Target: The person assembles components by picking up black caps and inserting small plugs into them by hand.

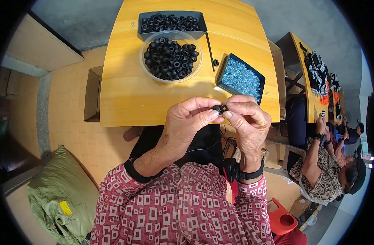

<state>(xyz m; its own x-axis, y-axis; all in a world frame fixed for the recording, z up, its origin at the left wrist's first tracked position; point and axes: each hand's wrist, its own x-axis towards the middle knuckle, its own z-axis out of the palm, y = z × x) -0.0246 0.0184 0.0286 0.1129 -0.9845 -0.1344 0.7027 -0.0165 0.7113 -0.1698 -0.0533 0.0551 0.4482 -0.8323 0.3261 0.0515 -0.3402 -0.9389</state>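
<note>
Close above the table's near edge, my two hands meet fingertip to fingertip. My left hand (189,117) pinches a small rounded black plastic piece (217,108) between thumb and forefinger. My right hand (249,118) grips a short black piece with an opening in it (224,108), pressed against or joined to the rounded one; I cannot tell which. Beyond them, a clear round bowl (143,64) is heaped with hollow black balls (169,57). A dark tray (257,100) full of tiny shiny bluish bits (240,77) lies just past my right hand.
At the table's far side a grey bin (172,14) holds more small black pieces. A thin black rod (210,51) and a loose black piece (216,62) lie between bowl and tray. A green sack (62,196) stands left; a red stool (281,218) and other people sit right.
</note>
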